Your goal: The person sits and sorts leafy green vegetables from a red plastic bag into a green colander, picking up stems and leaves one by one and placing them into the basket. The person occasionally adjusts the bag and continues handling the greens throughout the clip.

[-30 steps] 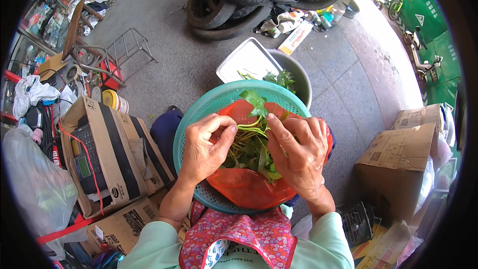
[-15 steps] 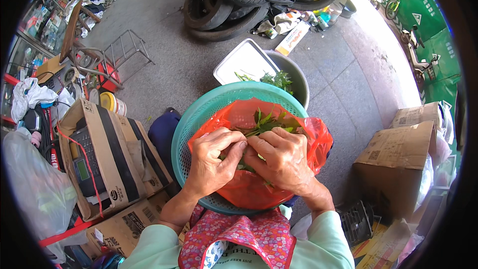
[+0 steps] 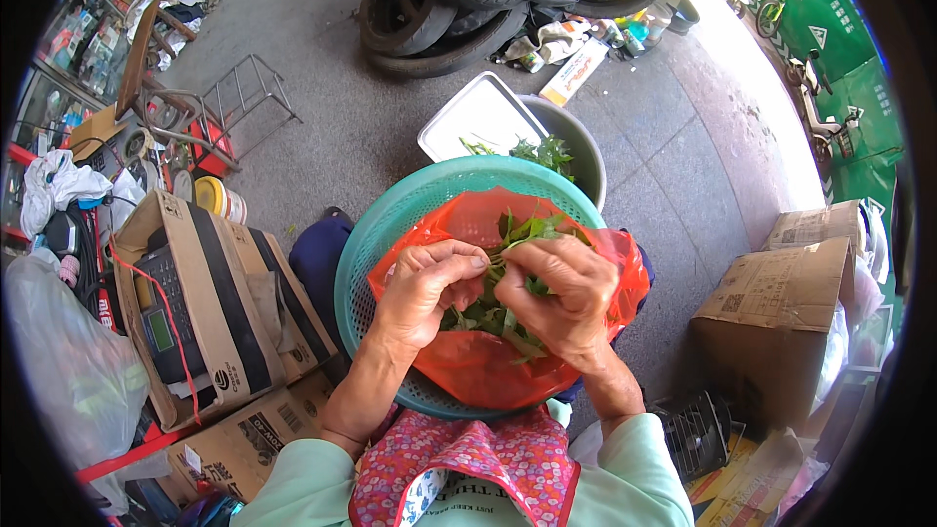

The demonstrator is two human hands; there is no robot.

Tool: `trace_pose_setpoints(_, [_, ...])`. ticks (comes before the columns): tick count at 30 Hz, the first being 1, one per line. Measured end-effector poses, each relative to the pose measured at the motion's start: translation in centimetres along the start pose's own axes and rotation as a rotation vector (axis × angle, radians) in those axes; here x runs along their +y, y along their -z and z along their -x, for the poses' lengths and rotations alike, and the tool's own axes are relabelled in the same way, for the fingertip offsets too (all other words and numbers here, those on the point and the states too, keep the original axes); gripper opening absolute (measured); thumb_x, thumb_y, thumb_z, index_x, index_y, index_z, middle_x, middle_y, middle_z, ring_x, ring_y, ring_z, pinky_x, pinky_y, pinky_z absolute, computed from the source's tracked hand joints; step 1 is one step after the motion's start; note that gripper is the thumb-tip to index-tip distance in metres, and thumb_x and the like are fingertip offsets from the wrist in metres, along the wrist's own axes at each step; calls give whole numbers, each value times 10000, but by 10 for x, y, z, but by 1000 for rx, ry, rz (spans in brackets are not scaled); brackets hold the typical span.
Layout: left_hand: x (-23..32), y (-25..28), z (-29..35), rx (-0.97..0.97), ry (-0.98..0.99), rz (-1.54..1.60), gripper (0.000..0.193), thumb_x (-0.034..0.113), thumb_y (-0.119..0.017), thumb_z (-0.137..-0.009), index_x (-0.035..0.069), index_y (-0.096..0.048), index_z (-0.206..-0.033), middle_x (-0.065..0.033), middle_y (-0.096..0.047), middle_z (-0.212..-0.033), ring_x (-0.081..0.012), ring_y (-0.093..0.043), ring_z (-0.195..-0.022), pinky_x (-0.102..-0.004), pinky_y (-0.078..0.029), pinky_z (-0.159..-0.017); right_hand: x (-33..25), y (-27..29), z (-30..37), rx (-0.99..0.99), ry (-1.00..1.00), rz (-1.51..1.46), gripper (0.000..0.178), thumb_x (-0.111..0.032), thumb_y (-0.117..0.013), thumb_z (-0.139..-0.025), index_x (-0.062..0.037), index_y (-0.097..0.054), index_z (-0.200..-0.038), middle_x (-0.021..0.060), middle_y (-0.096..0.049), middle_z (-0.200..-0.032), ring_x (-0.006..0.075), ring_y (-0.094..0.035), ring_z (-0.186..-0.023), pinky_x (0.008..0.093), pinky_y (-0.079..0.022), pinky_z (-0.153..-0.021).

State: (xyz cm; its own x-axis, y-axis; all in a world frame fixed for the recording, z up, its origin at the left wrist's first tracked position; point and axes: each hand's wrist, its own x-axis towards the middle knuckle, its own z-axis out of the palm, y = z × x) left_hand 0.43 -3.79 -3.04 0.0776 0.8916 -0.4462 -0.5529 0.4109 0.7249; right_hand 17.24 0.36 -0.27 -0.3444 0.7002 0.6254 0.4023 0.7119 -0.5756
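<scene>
A teal perforated plastic basket (image 3: 376, 217) sits before me, with an open red plastic bag (image 3: 488, 376) spread inside it. Loose leafy greens (image 3: 493, 317) lie in the bag. Above them, my right hand (image 3: 566, 293) is closed on a sprig of leafy greens (image 3: 532, 228), whose thin stems point toward my left hand. My left hand (image 3: 418, 295) pinches at those stem ends, thumb against forefinger. Both hands are close together over the bag, and my fingers partly hide the stems.
Beyond the basket are a white tray (image 3: 478, 117) and a grey basin (image 3: 583, 151) with more greens. Old tires (image 3: 444, 29) are piled farther off. Cardboard boxes stand left (image 3: 229, 303) and right (image 3: 766, 317). A metal rack (image 3: 249, 98) lies at upper left.
My hands have drawn slightly apart, the right one moving a little to the right. More of the stems and the greens in the bag now shows between them.
</scene>
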Motion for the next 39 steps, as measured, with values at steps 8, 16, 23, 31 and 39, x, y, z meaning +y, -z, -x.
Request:
trace_pose_setpoints(8, [-12, -5, 1, 209, -371, -338, 97, 77, -658, -883, -10, -662, -840, -7, -608, -666, -23, -508, -554, -179, -388, -501, 0, 64, -23, 609, -466, -820, 99, -26, -497, -857, 19, -583, -838, 198, -671, -868, 168, -620, -609, 250, -512, -595])
trace_pose_setpoints(16, [-2, -24, 17, 273, -892, -854, 63, 25, -675, -857, -13, -629, -838, -63, -623, -722, -144, -584, -583, -285, -447, -530, -13, 0, -1, -190, -57, 57, 152, -70, -696, -744, -37, -633, -878, 80, -611, -638, 248, -612, -539, 374, -487, -477])
trace_pose_setpoints(23, [15, -17, 27, 147, -815, -798, 41, 14, -665, -862, -12, -638, -847, -67, -632, -725, -134, -608, -624, -258, -463, -561, -15, -4, -5, -209, 174, 194, 230, -116, -743, -703, -42, -619, -883, 15, -491, -578, 169, -543, -498, 321, -437, -417])
trace_pose_setpoints(31, [10, -7, 20, 106, -250, 33, 124, 98, -642, -891, -17, -681, -870, -40, -641, -706, -74, -552, -563, -207, -414, -499, -7, -11, -26, 7, 326, 83, 314, 9, -738, -627, -11, -616, -916, -4, -448, -569, 144, -471, -461, 284, -398, -415])
trace_pose_setpoints(39, [25, 43, 28, 511, -740, -213, 106, 94, -651, -883, -11, -658, -867, -49, -620, -697, -64, -501, -538, -196, -391, -493, 47, 6, -93, 217, 332, 255, 224, 33, -686, -661, -55, -664, -865, 38, -553, -613, 197, -543, -529, 301, -439, -490])
